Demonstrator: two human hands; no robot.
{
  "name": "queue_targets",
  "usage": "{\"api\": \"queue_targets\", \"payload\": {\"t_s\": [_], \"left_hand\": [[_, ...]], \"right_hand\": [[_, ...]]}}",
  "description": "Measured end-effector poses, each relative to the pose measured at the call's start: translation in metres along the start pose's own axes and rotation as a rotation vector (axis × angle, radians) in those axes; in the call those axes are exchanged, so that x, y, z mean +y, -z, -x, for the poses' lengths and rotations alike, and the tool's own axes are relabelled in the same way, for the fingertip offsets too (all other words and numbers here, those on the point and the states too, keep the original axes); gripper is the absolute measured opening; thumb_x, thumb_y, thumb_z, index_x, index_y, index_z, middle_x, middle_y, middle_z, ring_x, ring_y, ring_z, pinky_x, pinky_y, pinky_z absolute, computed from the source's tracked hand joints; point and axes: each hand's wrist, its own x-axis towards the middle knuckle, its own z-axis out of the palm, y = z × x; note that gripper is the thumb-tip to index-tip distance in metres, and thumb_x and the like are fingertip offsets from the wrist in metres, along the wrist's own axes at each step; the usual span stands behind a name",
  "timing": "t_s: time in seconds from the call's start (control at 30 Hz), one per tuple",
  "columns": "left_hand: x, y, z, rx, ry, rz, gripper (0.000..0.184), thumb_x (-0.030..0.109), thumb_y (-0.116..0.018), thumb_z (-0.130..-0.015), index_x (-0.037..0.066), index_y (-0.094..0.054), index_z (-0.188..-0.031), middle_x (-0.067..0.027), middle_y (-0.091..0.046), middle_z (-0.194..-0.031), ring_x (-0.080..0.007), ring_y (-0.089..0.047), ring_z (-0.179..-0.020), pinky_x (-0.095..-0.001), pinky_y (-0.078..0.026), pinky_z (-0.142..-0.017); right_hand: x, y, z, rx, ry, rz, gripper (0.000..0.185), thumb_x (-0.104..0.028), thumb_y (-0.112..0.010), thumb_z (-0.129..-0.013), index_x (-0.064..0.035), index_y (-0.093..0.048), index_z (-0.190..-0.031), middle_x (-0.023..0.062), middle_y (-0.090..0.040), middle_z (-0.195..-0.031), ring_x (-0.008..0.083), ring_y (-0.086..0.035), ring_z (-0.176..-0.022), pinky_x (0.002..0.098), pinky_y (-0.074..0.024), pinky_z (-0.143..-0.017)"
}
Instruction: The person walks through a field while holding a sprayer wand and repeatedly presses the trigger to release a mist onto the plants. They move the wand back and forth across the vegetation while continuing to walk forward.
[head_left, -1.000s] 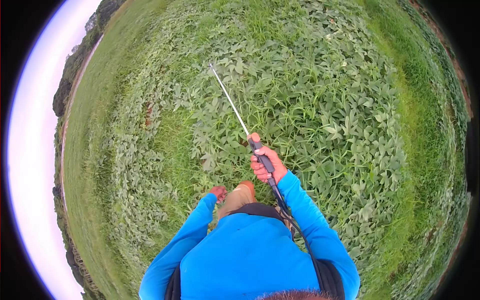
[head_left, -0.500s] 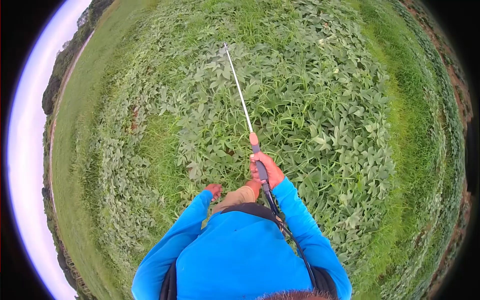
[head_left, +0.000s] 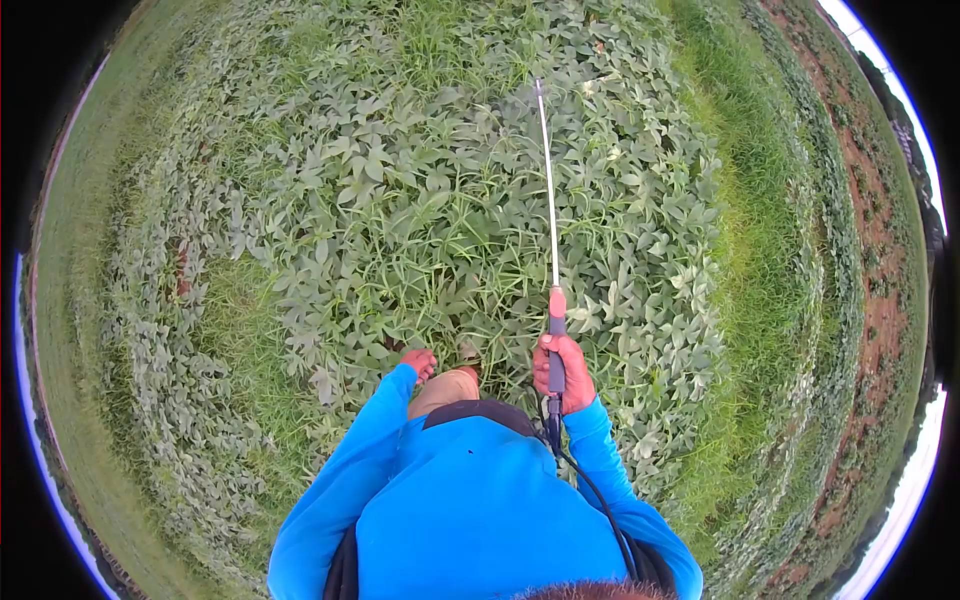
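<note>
My right hand (head_left: pixel 566 374) is wrapped round the dark handle of a spray wand (head_left: pixel 551 205), whose thin pale rod points forward over the leaves. A faint mist shows around its tip. From the handle a black hose runs back along my right arm. My left hand (head_left: pixel 419 364) hangs beside my left thigh with its fingers curled, and whether anything is in them is too small to tell. Broad-leaved green plants (head_left: pixel 370 165) mixed with grass lie in front of both hands.
Dense leafy growth surrounds my legs. A strip of bright grass (head_left: pixel 745 240) runs along the right, with reddish bare soil (head_left: pixel 880 310) beyond it. More grass (head_left: pixel 75 300) lies at the far left. Black straps cross my blue shirt.
The wand has swung from left to right, and my right hand has moved right with it. The view has turned, so more soil shows at the right. My left hand stays low by my thigh.
</note>
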Motion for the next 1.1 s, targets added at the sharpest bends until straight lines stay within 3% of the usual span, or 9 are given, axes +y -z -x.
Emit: {"api": "queue_targets", "payload": {"t_s": [0.23,0.37,0.5,0.6,0.7,0.8,0.9,1.1], "left_hand": [[0.079,0.021,-0.035,0.012,0.045,-0.033,0.027,0.034,-0.052,-0.088,0.008,-0.058,-0.088,-0.0049,-0.055,-0.067,-0.0127,-0.043,-0.047,-0.0282,-0.035,-0.041],[0.105,0.037,-0.046,0.046,0.031,0.022,0.026,0.031,-0.05,-0.09,0.007,-0.058,-0.09,-0.0059,-0.055,-0.067,-0.0126,-0.041,-0.045,-0.0285,-0.033,-0.04],[0.118,0.044,-0.044,0.093,0.071,0.033,0.029,0.035,-0.048,-0.092,0.007,-0.057,-0.089,-0.0055,-0.054,-0.066,-0.0122,-0.04,-0.046,-0.0291,-0.032,-0.04],[0.121,0.049,-0.046,0.091,0.136,0.125,0.025,0.03,-0.047,-0.09,0.007,-0.056,-0.088,-0.0056,-0.052,-0.065,-0.013,-0.039,-0.045,-0.0316,-0.03,-0.039],[0.118,0.054,-0.043,0.07,0.078,0.137,0.023,0.028,-0.047,-0.09,0.007,-0.055,-0.088,-0.0058,-0.052,-0.064,-0.0131,-0.039,-0.044,-0.0315,-0.029,-0.038],[0.114,0.057,-0.045,0.055,0.088,0.085,0.032,0.038,-0.042,-0.095,0.008,-0.052,-0.087,-0.0049,-0.052,-0.063,-0.0157,-0.043,-0.045,-0.0316,-0.034,-0.039],[0.112,0.06,-0.045,0.09,0.092,0.154,0.027,0.032,-0.047,-0.092,0.006,-0.054,-0.092,-0.0053,-0.052,-0.064,-0.0121,-0.041,-0.045,-0.0285,-0.03,-0.037],[0.117,0.075,-0.031,0.128,-0.013,0.173,0.032,0.036,-0.045,-0.094,0.006,-0.055,-0.094,-0.005,-0.053,-0.065,-0.0121,-0.042,-0.046,-0.0269,-0.033,-0.038]], "right_hand": [[-0.048,-0.023,-0.029,0.124,0.167,-0.016,0.018,-0.025,-0.059,-0.085,-0.0131,-0.047,-0.088,-0.0002,-0.044,-0.06,0.0103,-0.039,-0.04,0.0239,-0.0331,-0.035],[-0.069,-0.034,-0.061,0.023,0.115,-0.092,0.019,-0.029,-0.058,-0.086,-0.0131,-0.047,-0.087,-0.0002,-0.044,-0.063,0.009,-0.036,-0.041,0.0226,-0.0314,-0.034],[-0.086,-0.059,-0.093,-0.114,-0.093,-0.098,0.02,-0.03,-0.054,-0.087,-0.0132,-0.045,-0.082,-0.0019,-0.039,-0.062,0.0066,-0.032,-0.041,0.0212,-0.03,-0.033],[-0.094,-0.077,-0.122,-0.308,-0.268,-0.029,0.02,-0.03,-0.054,-0.086,-0.0126,-0.044,-0.082,-0.0031,-0.037,-0.061,0.0063,-0.031,-0.04,0.022,-0.0295,-0.031],[-0.1,-0.091,-0.152,-0.476,-0.452,-0.072,0.021,-0.029,-0.054,-0.086,-0.0114,-0.044,-0.083,-0.0029,-0.037,-0.061,0.0062,-0.031,-0.04,0.022,-0.0291,-0.03],[-0.106,-0.102,-0.176,-0.597,-0.53,-0.089,0.024,-0.03,-0.054,-0.085,-0.0091,-0.044,-0.085,-0.0014,-0.037,-0.061,0.0064,-0.031,-0.039,0.0214,-0.0295,-0.029],[-0.115,-0.118,-0.193,-0.676,-0.591,-0.1,0.025,-0.031,-0.055,-0.084,-0.0079,-0.044,-0.086,-0.0004,-0.038,-0.061,0.007,-0.031,-0.039,0.0213,-0.0295,-0.029],[-0.139,-0.143,-0.218,-0.548,-0.378,0.012,0.027,-0.035,-0.059,-0.082,-0.0111,-0.045,-0.079,-0.0019,-0.038,-0.061,0.0068,-0.032,-0.04,0.0209,-0.0297,-0.032]]}}
